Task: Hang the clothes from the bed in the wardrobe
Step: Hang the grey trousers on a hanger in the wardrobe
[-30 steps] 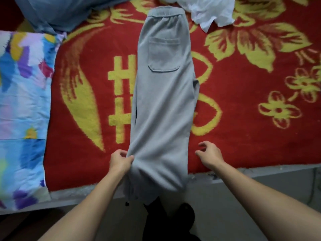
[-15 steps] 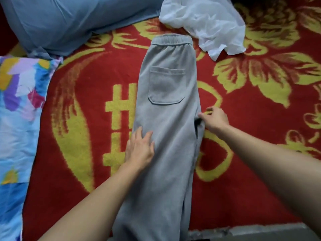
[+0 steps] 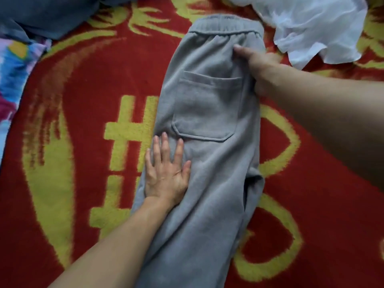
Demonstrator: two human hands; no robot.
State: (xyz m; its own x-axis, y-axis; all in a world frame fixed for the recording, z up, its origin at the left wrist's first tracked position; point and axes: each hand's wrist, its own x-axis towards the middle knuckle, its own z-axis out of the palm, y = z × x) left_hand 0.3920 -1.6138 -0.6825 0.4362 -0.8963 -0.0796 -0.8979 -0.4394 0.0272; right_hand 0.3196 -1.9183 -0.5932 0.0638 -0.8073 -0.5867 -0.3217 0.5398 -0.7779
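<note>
While the grey sweatpants (image 3: 207, 163) lie folded lengthwise on the red blanket (image 3: 83, 90), you have both hands on them. The waistband (image 3: 224, 26) points away from you, the back pocket (image 3: 205, 109) faces up, and the legs run off the lower edge of view.

Left hand (image 3: 166, 173): flat, palm down, fingers straight and spread apart, pressing the left edge of the sweatpants just below the pocket.

Right hand (image 3: 257, 65): at the right edge, just under the waistband. Thumb lies on top of the cloth; the other fingers curl at the edge, pinching it. The hand is blurred, so finer detail is not readable.

Surroundings: a crumpled white garment (image 3: 311, 28) lies just right of the waistband. A blue cloth (image 3: 52, 15) sits at upper left, a multicoloured sheet (image 3: 12, 69) at far left. The blanket carries yellow patterning.
</note>
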